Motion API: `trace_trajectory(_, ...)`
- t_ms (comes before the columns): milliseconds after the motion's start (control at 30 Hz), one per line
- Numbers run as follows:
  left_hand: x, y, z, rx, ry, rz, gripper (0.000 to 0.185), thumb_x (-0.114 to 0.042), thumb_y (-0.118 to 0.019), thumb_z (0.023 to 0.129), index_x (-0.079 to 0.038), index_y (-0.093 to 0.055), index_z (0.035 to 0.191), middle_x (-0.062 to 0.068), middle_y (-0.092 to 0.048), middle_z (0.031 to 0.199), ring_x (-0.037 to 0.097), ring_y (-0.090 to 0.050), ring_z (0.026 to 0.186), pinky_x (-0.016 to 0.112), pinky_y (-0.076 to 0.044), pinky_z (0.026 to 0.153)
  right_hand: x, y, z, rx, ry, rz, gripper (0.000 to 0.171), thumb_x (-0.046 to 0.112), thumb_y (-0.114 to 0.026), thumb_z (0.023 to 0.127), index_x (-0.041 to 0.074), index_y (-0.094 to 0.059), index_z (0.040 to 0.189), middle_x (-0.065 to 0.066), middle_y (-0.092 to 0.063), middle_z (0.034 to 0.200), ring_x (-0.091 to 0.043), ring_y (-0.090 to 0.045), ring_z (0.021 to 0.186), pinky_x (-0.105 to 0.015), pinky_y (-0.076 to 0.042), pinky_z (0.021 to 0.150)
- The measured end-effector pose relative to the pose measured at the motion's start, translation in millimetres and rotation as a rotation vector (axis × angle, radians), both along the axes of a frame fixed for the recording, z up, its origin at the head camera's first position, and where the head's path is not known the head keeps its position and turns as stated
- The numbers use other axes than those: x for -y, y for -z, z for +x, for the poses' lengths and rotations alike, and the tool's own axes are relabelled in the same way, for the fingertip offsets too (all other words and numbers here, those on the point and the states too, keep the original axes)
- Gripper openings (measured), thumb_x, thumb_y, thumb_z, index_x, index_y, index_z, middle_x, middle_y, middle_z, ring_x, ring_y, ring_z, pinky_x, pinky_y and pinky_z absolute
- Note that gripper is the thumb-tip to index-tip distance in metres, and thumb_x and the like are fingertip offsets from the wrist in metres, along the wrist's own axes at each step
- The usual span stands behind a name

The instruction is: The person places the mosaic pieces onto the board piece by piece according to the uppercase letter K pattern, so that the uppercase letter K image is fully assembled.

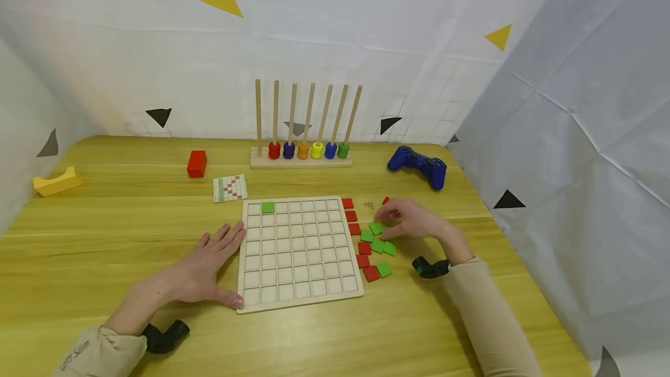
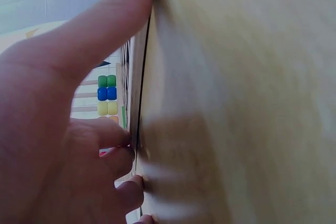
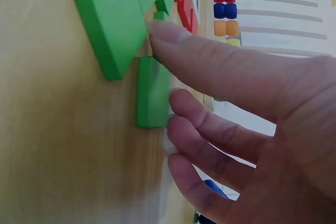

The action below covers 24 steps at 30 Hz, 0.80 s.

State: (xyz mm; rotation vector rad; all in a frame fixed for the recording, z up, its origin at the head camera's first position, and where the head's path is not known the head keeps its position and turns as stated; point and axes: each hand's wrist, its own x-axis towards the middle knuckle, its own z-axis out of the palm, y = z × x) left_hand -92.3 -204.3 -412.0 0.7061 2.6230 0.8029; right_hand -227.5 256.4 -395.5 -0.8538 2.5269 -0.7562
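A square wooden grid board (image 1: pixel 297 307) lies on the table, with one green tile (image 1: pixel 268 207) in its top row. My left hand (image 1: pixel 201 269) rests spread along the board's left edge, thumb at the near corner and fingertips farther up. To the right of the board my right hand (image 1: pixel 413 220) reaches low over loose green tiles (image 1: pixel 389 248), thumb apart from the bent fingers. In the right wrist view a green tile (image 3: pixel 152 93) sits between thumb and fingers, fingertips right at its edge. Several red tiles (image 1: pixel 371 273) lie between board and hand.
A patterned card (image 1: pixel 230 188) lies beyond the board's left corner, near a red block (image 1: pixel 197 164). A rack of upright pegs with coloured beads (image 1: pixel 300 159) stands at the back. A blue game controller (image 1: pixel 419 165) is at back right, a yellow curved block (image 1: pixel 57 182) at far left.
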Motion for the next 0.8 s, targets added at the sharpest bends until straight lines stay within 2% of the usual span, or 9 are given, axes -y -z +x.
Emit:
trace_trajectory(433,-0.3,-1.0,0.4,0.0,0.0,0.003,0.133,-0.068,-0.08,0.066,0.002,-0.014,0.159,0.018,-0.002,0.168,0.048,0.001,0.151,0.07,0.0,0.115,3.2,2.5,1.7,0.028,0.059,-0.009,0.027,0.018,-0.085,0.081,0.012,-0.071,0.104,-0.003,-0.065,0.102,-0.021,-0.057,0.093,-0.04,-0.048,0.085)
trace_trajectory(800,0.0,0.7,0.5,0.001,-0.004,0.001,0.133,-0.068,-0.08,0.066,0.0,-0.013,0.159,0.018,-0.002,0.168,0.048,0.001,0.151,0.07,0.0,0.116,4.9,6.0,-1.3,-0.033,0.05,0.039,0.024,0.021,-0.084,0.081,0.012,-0.072,0.099,-0.001,-0.062,0.096,-0.015,-0.058,0.086,-0.031,-0.05,0.078)
